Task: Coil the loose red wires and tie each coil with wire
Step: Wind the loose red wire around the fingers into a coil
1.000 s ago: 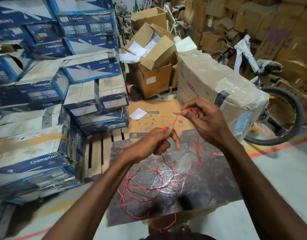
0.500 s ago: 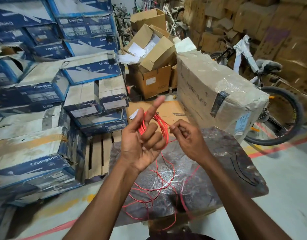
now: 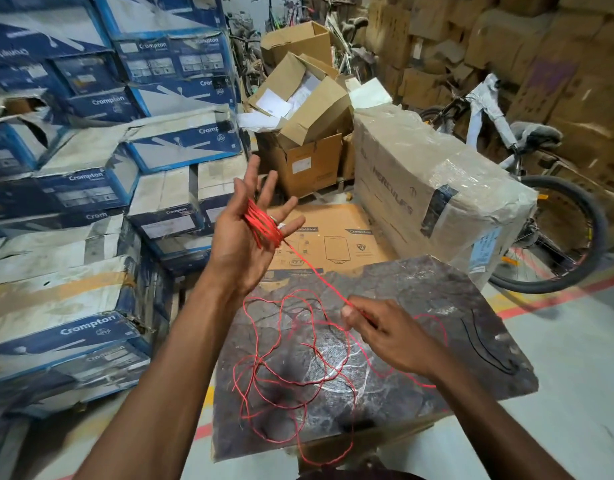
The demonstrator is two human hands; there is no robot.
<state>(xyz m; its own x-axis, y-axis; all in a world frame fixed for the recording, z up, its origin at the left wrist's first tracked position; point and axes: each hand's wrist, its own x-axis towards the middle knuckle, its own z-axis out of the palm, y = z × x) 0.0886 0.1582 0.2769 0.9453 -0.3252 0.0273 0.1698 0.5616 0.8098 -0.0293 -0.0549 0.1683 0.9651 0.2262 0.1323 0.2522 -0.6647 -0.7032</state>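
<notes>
Presently, left hand [image 3: 243,244] raised, fingers [image 3: 268,190] straight and spread, coil [image 3: 264,225] wound round them; turns too bunched to count. Right hand [image 3: 392,337] pinches the taut red wire [image 3: 316,275], grip point partly hidden. Slack lies tangled on the worktop [image 3: 454,299], 1 loop hanging past its near edge.

On my feed: bare forearms [image 3: 167,358], left hand [image 3: 244,237] with what looks like a silvery ring [image 3: 275,221], dark garment [image 3: 361,475] at bottom edge.
</notes>
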